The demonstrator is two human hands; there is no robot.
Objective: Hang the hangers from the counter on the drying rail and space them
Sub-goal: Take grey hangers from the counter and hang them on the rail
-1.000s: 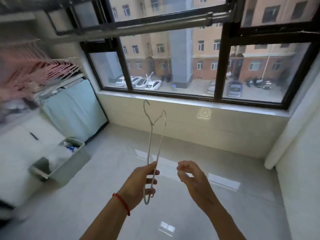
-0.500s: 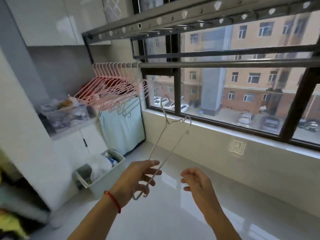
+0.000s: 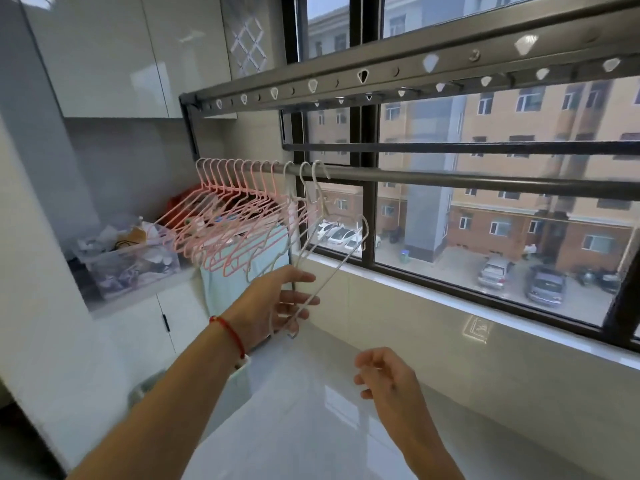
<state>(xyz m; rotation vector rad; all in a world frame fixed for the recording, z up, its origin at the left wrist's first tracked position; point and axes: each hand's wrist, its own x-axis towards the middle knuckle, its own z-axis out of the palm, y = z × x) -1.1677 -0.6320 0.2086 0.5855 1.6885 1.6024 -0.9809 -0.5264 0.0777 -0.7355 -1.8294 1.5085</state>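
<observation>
My left hand (image 3: 277, 301) grips the lower end of a white wire hanger (image 3: 337, 259), which tilts up to the right, its hook below the drying rail (image 3: 450, 180). Several pink hangers (image 3: 228, 209) hang bunched at the rail's left end, with three white hangers (image 3: 313, 188) beside them on the right. My right hand (image 3: 384, 374) hangs lower, away from the hanger, fingers loosely curled around nothing.
A perforated rack bar (image 3: 381, 72) runs above the rail in front of the window (image 3: 485, 220). A counter (image 3: 138, 292) at left carries a clear bin of clutter (image 3: 131, 258). A light blue cloth (image 3: 239, 268) hangs below the pink hangers. Glossy floor tiles (image 3: 311, 427) lie below.
My left hand has carried the white hanger up and left toward the rail. My right hand has dropped lower and further from it. The view has moved closer to the rail.
</observation>
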